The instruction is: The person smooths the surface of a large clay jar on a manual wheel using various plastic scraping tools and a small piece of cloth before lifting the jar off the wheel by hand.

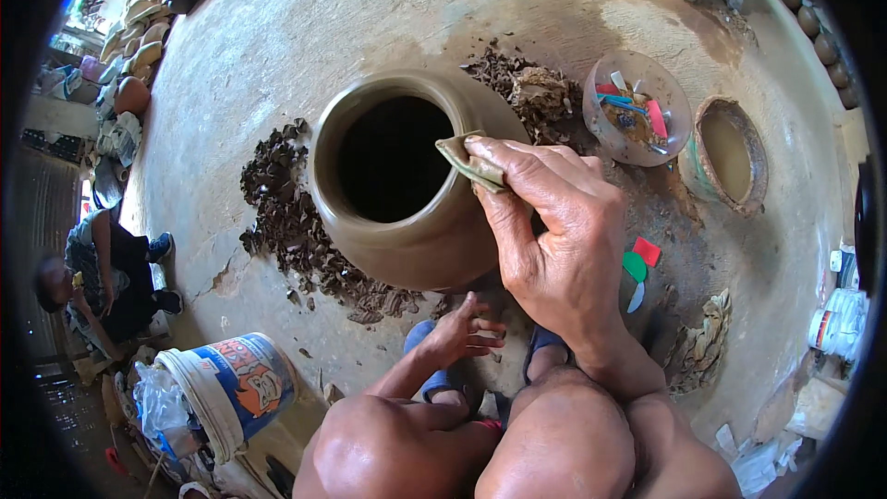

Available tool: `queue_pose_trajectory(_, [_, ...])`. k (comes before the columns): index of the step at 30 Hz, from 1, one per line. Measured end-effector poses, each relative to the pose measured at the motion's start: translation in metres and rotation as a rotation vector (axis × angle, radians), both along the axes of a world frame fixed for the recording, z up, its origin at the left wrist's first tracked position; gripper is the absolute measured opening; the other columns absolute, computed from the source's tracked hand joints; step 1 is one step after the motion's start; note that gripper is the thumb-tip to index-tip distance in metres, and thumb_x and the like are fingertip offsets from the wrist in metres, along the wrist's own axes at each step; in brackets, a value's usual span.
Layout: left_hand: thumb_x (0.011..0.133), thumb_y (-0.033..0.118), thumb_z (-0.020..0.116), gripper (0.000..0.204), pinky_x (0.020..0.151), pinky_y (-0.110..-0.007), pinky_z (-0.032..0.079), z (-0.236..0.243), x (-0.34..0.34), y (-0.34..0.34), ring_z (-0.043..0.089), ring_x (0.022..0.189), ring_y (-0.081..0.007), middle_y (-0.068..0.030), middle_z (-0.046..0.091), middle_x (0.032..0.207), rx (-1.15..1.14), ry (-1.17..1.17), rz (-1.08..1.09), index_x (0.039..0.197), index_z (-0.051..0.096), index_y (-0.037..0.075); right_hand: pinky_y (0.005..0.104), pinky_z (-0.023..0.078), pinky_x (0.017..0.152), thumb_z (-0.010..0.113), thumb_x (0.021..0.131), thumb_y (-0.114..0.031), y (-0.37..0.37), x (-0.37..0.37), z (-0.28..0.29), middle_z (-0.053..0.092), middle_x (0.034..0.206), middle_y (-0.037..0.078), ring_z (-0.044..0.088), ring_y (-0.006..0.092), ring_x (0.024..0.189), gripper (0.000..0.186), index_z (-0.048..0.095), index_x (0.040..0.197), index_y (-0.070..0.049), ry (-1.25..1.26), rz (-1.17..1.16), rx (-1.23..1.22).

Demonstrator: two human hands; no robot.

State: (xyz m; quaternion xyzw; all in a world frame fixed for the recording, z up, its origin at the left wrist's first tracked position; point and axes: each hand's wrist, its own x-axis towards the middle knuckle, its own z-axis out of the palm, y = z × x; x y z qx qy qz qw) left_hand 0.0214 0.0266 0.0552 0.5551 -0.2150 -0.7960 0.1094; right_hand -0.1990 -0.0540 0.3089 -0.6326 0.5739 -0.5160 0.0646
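Observation:
A brown clay pot point(416, 254) with a wide round mouth stands on the floor in front of me. Pinched in my right hand point(564, 222) is a small folded, greenish-brown piece of wet cloth point(469, 163), which lies against the right side of the pot's rim. My left hand point(462, 331) is low, near the pot's base and between my knees. Its fingers are stretched out and apart, and it holds nothing. Dark clay shavings point(286, 212) lie heaped around the pot's left and near sides.
A clear plastic bowl point(673, 97) of small tools and a pail of murky water point(725, 157) stand at the right. Red point(647, 250) and green point(634, 266) flat pieces lie nearby. A white-and-blue bucket point(263, 379) stands lower left; a person point(111, 268) sits beyond.

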Motion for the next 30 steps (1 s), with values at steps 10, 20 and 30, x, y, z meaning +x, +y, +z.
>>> queue_pose_trajectory(10, [0.1, 0.068, 0.045, 0.071, 0.072, -0.042, 0.058, -0.012, 0.088, -0.14, 0.068, 0.09, -0.0279, -0.0154, 0.068, 0.122, -0.265, -0.252, 0.475, 0.136, 0.057, 0.008, 0.0394, 0.052, 0.082, 0.076, 0.084, -0.003, 0.018, 0.006, 0.027, 0.077, 0.098, 0.013, 0.072, 0.0305, 0.089, 0.027, 0.078, 0.111, -0.004, -0.054, 0.202, 0.181])
queue_pose_trajectory(20, [0.101, 0.07, 0.045, 0.074, 0.072, -0.043, 0.059, -0.019, 0.085, -0.153, 0.069, 0.091, -0.0298, -0.0183, 0.067, 0.124, -0.284, -0.232, 0.53, 0.14, 0.052, 0.008, 0.033, 0.054, 0.077, 0.066, 0.1, -0.007, -0.022, -0.019, -0.024, 0.076, 0.097, 0.015, 0.069, 0.0216, 0.084, 0.018, 0.073, 0.114, 0.003, -0.478, 0.03, -0.014])
queue_pose_trajectory(30, [0.101, 0.071, 0.044, 0.077, 0.073, -0.044, 0.059, -0.036, 0.073, -0.107, 0.07, 0.093, -0.0317, -0.0212, 0.066, 0.126, -0.344, -0.26, 0.514, 0.144, 0.048, 0.007, 0.0334, 0.051, 0.075, 0.061, 0.106, -0.01, -0.025, 0.011, -0.031, 0.072, 0.09, 0.012, 0.063, 0.0161, 0.08, 0.015, 0.068, 0.109, 0.002, -0.365, -0.092, 0.033])
